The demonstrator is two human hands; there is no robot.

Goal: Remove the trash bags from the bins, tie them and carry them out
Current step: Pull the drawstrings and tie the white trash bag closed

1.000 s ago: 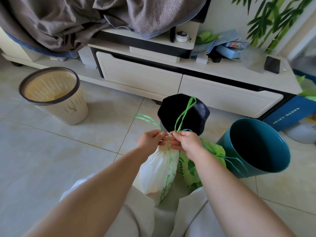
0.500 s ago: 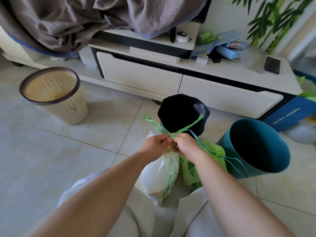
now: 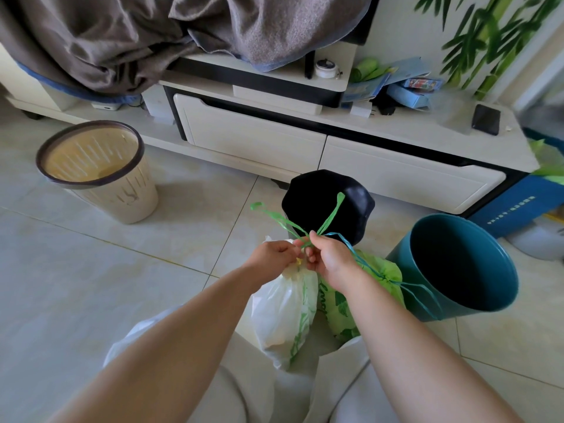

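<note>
A white trash bag point(image 3: 283, 312) with green print hangs in front of me, its neck gathered. My left hand point(image 3: 271, 254) grips the neck, and my right hand point(image 3: 328, 257) pinches the green drawstring point(image 3: 328, 218) at the knot. Two green loops stick up from the knot. A green trash bag point(image 3: 375, 270), closed with a blue drawstring, lies on the floor right behind it. Three bins stand around: a beige one point(image 3: 100, 175) at the left, a black one point(image 3: 328, 203) beyond my hands, a teal one point(image 3: 457, 267) tilted at the right.
A low white TV cabinet point(image 3: 335, 148) runs across the back, with a grey blanket point(image 3: 152, 35) heaped on it, small clutter and a black phone point(image 3: 486, 119). A blue box point(image 3: 518, 206) stands at the right. Pale floor tiles point(image 3: 76, 285) stretch to the left.
The two green loops were pulled out sideways and now stand up in a V above the knot. My hands stayed together at the bag's neck.
</note>
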